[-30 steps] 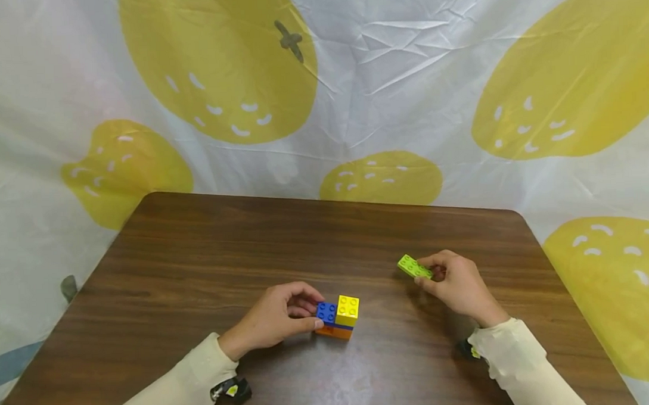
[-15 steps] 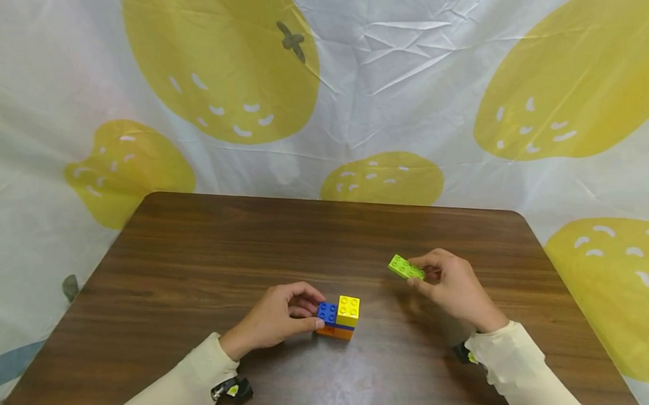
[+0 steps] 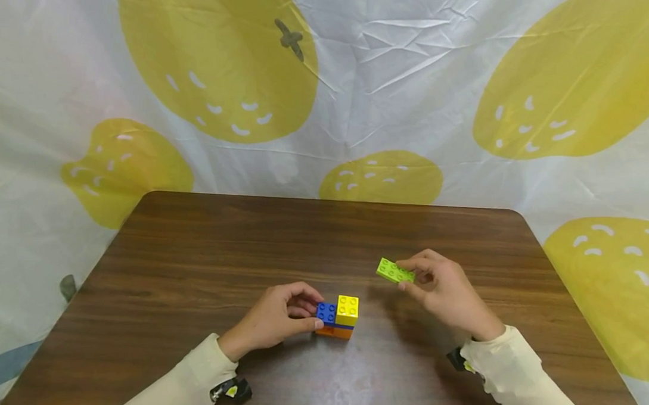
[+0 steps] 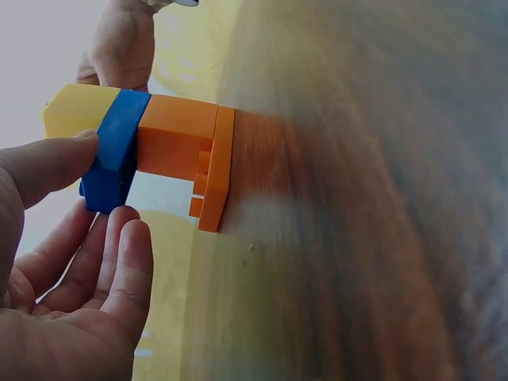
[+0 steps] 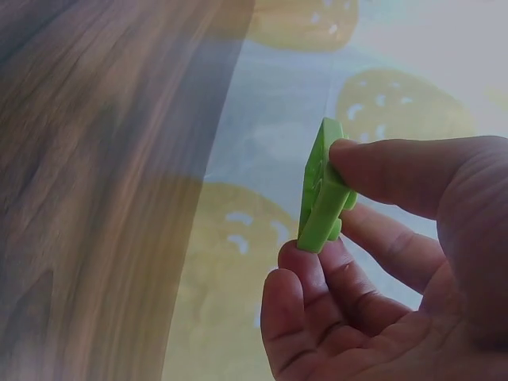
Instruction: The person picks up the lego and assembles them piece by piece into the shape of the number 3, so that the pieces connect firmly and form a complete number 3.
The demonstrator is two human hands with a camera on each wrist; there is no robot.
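My left hand [image 3: 277, 317] pinches the blue building brick [image 3: 326, 312] of a small stack between thumb and fingers. In the left wrist view a yellow brick [image 4: 79, 111] sits on one end of the blue brick [image 4: 117, 151]. Below it come an orange block [image 4: 176, 135] and a thin orange plate [image 4: 216, 171], which stands on the table and sticks out beyond the block. Right of the stack and farther back, my right hand [image 3: 445, 290] pinches a flat lime-green brick [image 3: 395, 271] by one end, studs up, above the table. The right wrist view shows its hollow underside [image 5: 313, 178].
The brown wooden table [image 3: 224, 242] has rounded far corners. Behind it hangs a white curtain [image 3: 384, 63] printed with large yellow fruit. Both wrists carry small black cameras, such as the left wrist camera [image 3: 231, 390].
My right hand has carried the lime-green brick leftward, nearer the stack, and the brick has turned slightly. The left hand and the stack stay put.
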